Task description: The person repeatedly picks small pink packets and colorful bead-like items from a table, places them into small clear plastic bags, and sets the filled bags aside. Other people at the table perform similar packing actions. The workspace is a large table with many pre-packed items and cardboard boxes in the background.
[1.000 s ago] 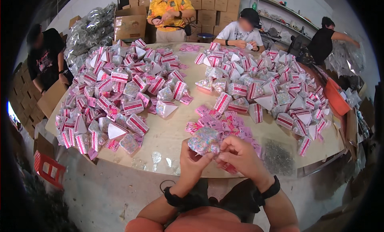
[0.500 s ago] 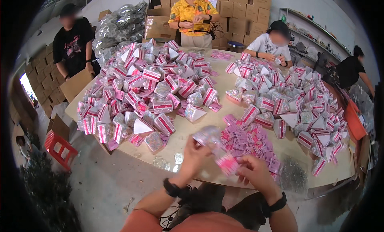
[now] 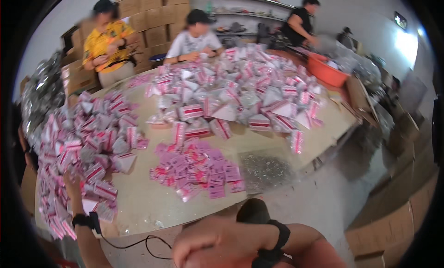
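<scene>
At the left edge of the table, my left hand (image 3: 72,182) reaches into a heap of clear-wrapped, wedge-shaped packages (image 3: 105,190) with pink and white bands. Its fingers are partly lost among the wraps, so a hold on any one package cannot be made out. My right hand (image 3: 208,240) is low in front of my body, off the table's near edge. Motion smears it, and its fingers bend downward with nothing visible in them. Between the heaps lies a spread of small pink printed cards (image 3: 196,168). Right of them is a flat clear bag (image 3: 266,171) of small thin pieces.
A second large heap of wrapped packages (image 3: 231,97) covers the far middle of the table (image 3: 138,217). A person in yellow (image 3: 108,46) and one in white (image 3: 194,41) work across it. An orange basin (image 3: 326,71) sits far right. A black cable (image 3: 138,242) hangs near my left wrist.
The view has swung right. My left hand has gone from a bagged package before me to the left heap. The right hand has left the pink card and dropped toward my body.
</scene>
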Motion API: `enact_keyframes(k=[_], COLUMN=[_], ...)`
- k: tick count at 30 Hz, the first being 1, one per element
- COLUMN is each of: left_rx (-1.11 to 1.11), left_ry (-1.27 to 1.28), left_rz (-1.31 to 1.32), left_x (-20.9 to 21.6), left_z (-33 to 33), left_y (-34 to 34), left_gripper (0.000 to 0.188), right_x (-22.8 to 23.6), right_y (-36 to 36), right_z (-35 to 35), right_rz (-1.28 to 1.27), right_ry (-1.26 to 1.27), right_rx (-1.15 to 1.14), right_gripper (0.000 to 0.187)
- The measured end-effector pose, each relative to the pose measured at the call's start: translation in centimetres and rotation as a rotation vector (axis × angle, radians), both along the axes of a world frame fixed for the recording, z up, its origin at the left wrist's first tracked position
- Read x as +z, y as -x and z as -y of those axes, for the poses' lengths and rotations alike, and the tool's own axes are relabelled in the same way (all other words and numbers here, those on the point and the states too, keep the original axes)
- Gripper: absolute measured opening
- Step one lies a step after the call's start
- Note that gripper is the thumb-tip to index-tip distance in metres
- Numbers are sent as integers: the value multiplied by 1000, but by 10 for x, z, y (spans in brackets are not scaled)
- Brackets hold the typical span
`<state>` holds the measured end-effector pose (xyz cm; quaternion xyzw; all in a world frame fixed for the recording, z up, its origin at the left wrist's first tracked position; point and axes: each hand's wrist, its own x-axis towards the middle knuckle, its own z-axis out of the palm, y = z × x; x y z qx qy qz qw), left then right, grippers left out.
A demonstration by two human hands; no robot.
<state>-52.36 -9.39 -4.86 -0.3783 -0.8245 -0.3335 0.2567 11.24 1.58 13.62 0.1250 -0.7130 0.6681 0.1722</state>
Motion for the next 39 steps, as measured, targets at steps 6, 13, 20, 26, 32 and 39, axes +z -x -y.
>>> enact_keyframes(k=[6,13,20,26,32,39], left_rx=[93,-294,-623,-798,-822,-799], left_ry=[-40,-121,58,119,45,171], left_rz=[-110,-209,302,385,616,154], left_x=[23,76,64,32,8,11], left_z=[-20,-37,-52,-59,-53,-57], left_y=[-39,-218,-377,-437,-442,-455], left_gripper=[50,47,49,37,39,36], right_x=[52,31,33,14,11,-61], right_y=[-27,-38,-53,-44,-120,-174], right_z=[43,38,40,29,-24,-120], right_rz=[-208,-429,-503,-714,-314,510], right_ry=[763,623,713,522,-15,-186], right_rx=[328,368,256,311,-452,-1246], right_gripper=[17,26,29,27,14,16])
